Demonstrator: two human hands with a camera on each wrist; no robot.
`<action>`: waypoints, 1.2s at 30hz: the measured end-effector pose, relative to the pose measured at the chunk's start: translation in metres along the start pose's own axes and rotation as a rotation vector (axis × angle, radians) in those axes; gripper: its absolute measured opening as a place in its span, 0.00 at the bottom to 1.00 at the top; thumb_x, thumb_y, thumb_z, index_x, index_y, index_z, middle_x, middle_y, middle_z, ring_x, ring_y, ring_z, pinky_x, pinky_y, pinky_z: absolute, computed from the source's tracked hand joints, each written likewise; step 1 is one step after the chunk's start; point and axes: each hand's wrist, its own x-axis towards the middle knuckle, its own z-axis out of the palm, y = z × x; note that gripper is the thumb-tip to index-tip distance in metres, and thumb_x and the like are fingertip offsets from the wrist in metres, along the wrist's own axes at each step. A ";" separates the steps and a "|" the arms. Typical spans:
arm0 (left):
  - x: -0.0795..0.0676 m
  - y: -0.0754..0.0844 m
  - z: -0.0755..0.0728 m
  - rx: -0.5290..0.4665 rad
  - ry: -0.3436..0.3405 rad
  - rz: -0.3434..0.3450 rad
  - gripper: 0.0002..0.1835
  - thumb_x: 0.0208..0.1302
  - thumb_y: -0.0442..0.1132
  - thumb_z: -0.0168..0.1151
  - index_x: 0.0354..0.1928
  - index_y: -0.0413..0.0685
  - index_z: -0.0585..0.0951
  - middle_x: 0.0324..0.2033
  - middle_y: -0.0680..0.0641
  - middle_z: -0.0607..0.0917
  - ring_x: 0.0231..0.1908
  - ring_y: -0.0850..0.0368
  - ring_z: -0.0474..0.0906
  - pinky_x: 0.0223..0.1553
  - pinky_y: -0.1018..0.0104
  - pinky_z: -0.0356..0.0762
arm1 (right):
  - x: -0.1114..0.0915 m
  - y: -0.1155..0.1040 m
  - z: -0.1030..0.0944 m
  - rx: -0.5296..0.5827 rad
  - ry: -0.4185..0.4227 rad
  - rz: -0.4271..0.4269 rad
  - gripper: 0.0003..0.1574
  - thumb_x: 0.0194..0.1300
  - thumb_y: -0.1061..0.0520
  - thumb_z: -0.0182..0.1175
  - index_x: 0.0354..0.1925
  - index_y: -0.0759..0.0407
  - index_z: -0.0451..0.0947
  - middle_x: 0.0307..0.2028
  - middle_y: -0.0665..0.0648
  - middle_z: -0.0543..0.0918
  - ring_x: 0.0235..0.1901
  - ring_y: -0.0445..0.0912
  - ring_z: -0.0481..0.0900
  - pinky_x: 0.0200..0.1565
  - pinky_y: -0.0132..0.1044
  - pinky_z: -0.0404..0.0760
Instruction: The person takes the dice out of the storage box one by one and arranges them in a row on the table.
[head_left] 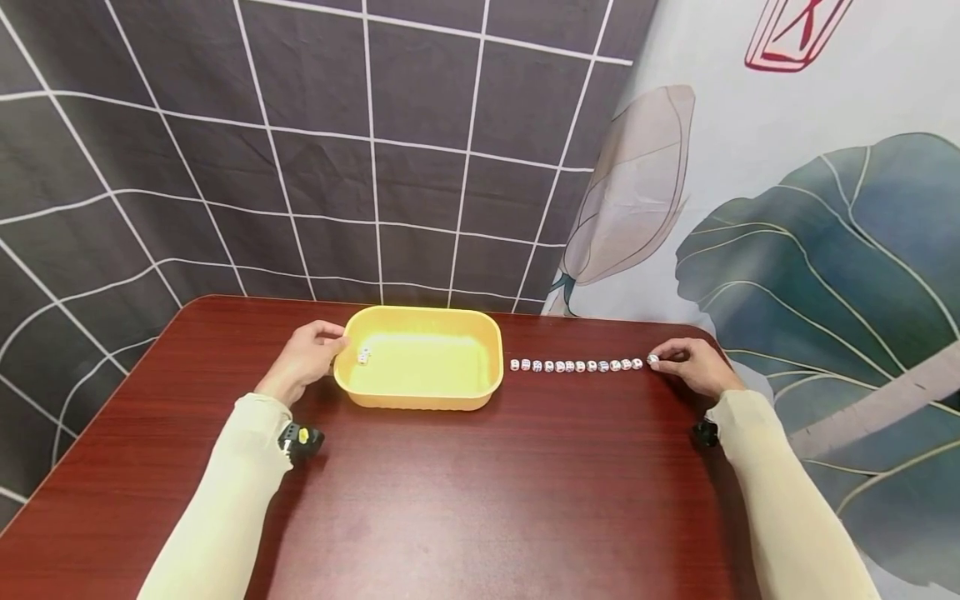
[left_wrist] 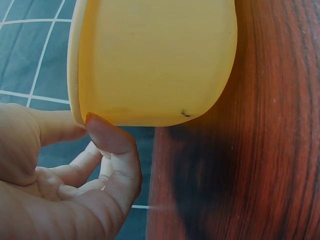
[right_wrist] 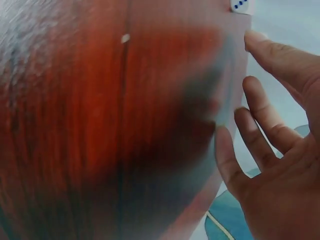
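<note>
A yellow plastic basin (head_left: pixel 420 400) stands on the table. My left hand (head_left: pixel 307 354) holds its left end, thumb inside the rim and fingers outside, as the left wrist view shows. A small group of white dice (head_left: pixel 363 357) lies inside, near the left wall. To the right of the basin, several white dice (head_left: pixel 570 366) stand in a straight row. At the row's right end, my right hand (head_left: pixel 693 365) pinches a die (head_left: pixel 652 359) between thumb and finger, low over the table. In the right wrist view, a die (right_wrist: pixel 241 6) with blue pips shows above the fingertips.
The dark red wooden table (head_left: pixel 480 492) has its back edge just behind the basin and dice. A grey cloth with white lines (head_left: pixel 420 192) hangs behind it, beside a leaf-patterned cloth (head_left: pixel 832 242) at the right. The table's right edge runs under my right forearm.
</note>
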 end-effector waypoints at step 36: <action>0.001 -0.001 0.000 0.005 -0.003 -0.006 0.24 0.78 0.38 0.52 0.67 0.28 0.66 0.52 0.31 0.80 0.35 0.61 0.80 0.35 0.72 0.83 | -0.007 -0.043 -0.004 -0.003 0.074 -0.112 0.21 0.67 0.62 0.67 0.58 0.61 0.81 0.54 0.67 0.84 0.51 0.61 0.82 0.54 0.56 0.80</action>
